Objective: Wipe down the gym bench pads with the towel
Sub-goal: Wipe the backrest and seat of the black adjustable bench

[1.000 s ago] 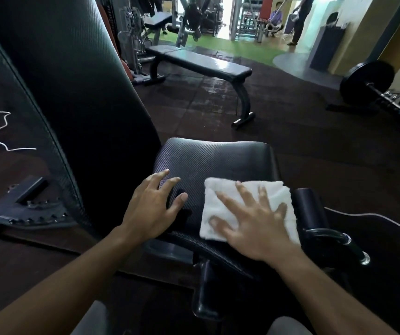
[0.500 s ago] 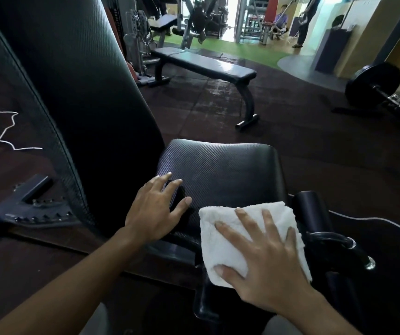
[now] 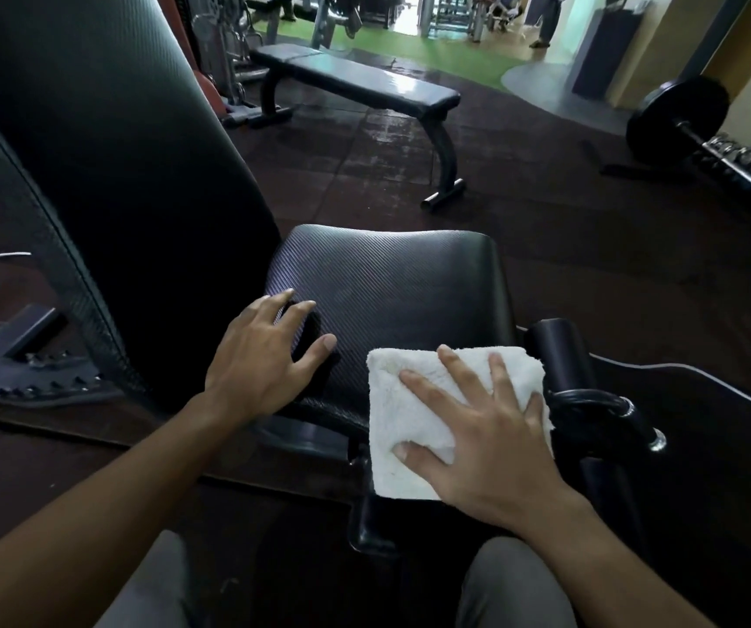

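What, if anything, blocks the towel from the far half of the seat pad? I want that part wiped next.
Nothing visible does. The towel, under the right hand, sits at the near right edge of the seat pad; the pad beyond is bare. The left hand rests off to the left.

Right hand (image 3: 482, 441): flat on white towel (image 3: 414, 428)
Towel: seat pad (image 3: 391, 283) near edge
Left hand (image 3: 260, 360): fingers spread on pad

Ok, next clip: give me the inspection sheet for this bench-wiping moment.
Surface: black seat pad, textured, no dirt seen.
Job's things: white towel folded, draped over the pad's near edge; tall back pad at left.
Clutter: nothing seen on the pad.
Hands: right hand flat, pressing the towel; left hand spread on the pad.
Cables: white cord on floor at right.
Surroundings: flat bench, barbell behind.
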### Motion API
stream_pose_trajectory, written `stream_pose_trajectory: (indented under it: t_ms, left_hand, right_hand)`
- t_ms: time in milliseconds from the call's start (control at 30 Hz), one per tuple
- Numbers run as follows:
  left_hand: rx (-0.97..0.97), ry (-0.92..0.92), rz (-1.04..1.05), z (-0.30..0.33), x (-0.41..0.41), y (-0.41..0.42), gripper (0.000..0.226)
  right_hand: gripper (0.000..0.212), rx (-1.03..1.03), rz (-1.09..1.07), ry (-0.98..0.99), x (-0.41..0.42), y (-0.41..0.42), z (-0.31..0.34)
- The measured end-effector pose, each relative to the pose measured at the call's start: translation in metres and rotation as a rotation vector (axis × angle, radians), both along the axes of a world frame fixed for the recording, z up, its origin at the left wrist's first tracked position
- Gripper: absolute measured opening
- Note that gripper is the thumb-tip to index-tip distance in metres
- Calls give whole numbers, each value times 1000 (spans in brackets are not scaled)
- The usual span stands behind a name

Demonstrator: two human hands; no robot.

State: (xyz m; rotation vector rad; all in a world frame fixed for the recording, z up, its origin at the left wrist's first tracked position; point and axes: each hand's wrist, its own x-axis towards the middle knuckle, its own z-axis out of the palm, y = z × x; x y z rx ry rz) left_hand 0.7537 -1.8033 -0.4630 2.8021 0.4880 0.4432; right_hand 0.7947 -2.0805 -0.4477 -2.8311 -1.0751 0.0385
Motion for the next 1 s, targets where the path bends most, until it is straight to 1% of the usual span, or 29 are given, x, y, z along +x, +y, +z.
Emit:
stream_pose_trajectory:
  t_ms: [133,200,333,400,500,600,667,733,800,833,900,1000]
  left_hand:
    - [-3,3,-8,0,-1,0,77]
    - [-17,-4,-5,1,-1,0,78]
    - [-38,-2,-5,3,-1,-2,77]
    - [-36,-2,0,2,-1,0,77]
    - [-24,0,3,1,0,0,78]
    - [-25,4,-2,2,-1,1,78]
    - [-25,4,-8,2,-3,2,78]
    - [-16,7,-4,2,-3,2,76]
    - [3,9,-4,1,0,1,76]
    - [9,9,-4,0,1,1,77]
    - [10,6,-6,-1,2,1,78]
    - [7,17,1,1,1,0,79]
  right_hand:
    - [77,8,0,-16,-15,-4,-6]
    - [79,16,4,-7,-7,-6,-3]
    - [83,53,-70,128,27,6,7]
    - [82,45,-82,93,18,9,5]
    - [79,27,-45,22,-4,-3,-6]
    - [82,47,-36,103,21,-4,-2]
    - [82,103,-99,177,38,3,5]
    - [80,120,-124,146,33,8,3]
    - [76,84,-78,67,17,2,-5]
    - [74,63,-68,67,15,-1,-7]
    - [77,14,-70,104,33,1,-5]
    - [82,31,-157,196,75,25,10]
